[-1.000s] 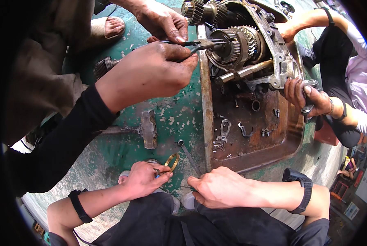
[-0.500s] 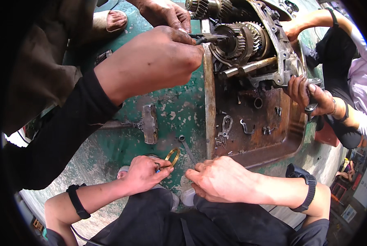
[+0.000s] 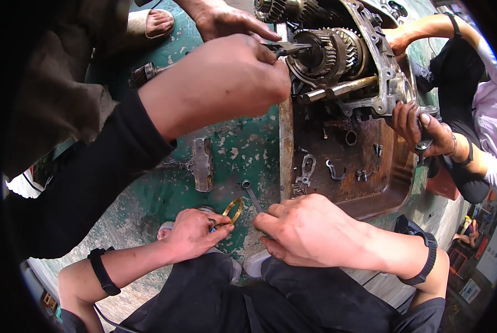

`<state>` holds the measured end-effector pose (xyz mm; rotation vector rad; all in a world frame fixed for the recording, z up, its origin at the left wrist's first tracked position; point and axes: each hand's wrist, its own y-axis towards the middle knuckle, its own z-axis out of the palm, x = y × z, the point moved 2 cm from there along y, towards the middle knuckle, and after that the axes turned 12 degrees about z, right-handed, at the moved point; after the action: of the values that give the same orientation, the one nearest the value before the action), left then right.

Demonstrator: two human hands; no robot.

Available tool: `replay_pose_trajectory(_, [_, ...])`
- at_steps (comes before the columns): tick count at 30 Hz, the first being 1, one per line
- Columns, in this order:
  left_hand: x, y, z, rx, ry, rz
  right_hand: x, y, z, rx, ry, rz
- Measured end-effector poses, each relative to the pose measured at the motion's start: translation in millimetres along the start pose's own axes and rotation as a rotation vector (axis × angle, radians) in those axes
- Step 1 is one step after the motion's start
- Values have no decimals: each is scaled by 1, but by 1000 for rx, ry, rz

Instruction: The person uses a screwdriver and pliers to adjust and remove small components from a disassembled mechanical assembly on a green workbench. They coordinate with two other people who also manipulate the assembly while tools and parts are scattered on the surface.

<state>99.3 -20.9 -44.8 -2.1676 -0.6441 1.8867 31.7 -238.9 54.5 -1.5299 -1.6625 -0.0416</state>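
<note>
My left hand (image 3: 196,234) pinches a thin brass-coloured toothed ring (image 3: 233,210) between thumb and fingers, low over the green tabletop. A small blue bit shows among those fingers, too little to name. To the right, my right hand (image 3: 309,232) is closed, its back turned up and its fingers curled under. A slim wrench (image 3: 252,195) with a ring end lies just beyond its fingertips. The hand covers the wrench's near end, so I cannot tell whether it grips it. Whatever else is in those fingers is hidden.
A co-worker's dark-sleeved arm (image 3: 215,86) reaches in from the left with pliers (image 3: 290,49) at the gear shaft (image 3: 318,53). Another person's hand (image 3: 423,130) is by the gearbox housing (image 3: 390,83). A hammer (image 3: 202,165) lies left of a rusty tray (image 3: 359,208) with loose parts.
My right hand has risen slightly and covers more of the wrench's near end. My left hand keeps the ring almost still. The co-worker's arm and pliers have shifted right.
</note>
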Motion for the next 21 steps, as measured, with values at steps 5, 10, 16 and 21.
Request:
replay_pose_trajectory(5, [2, -1, 1, -3, -7, -26, -3, -2, -17, -35, 120, -2])
replay_pose_trajectory(10, [1, 1, 1, -24, -4, 12, -2, 0, -22, -35, 137, -28])
replay_pose_trajectory(16, [-1, 0, 0, 1, -1, -4, -3, -1, -37, -128, 141, -63])
replay_pose_trajectory(21, [1, 2, 3, -20, 19, 17, -6, -5, -49, -195, 130, -78])
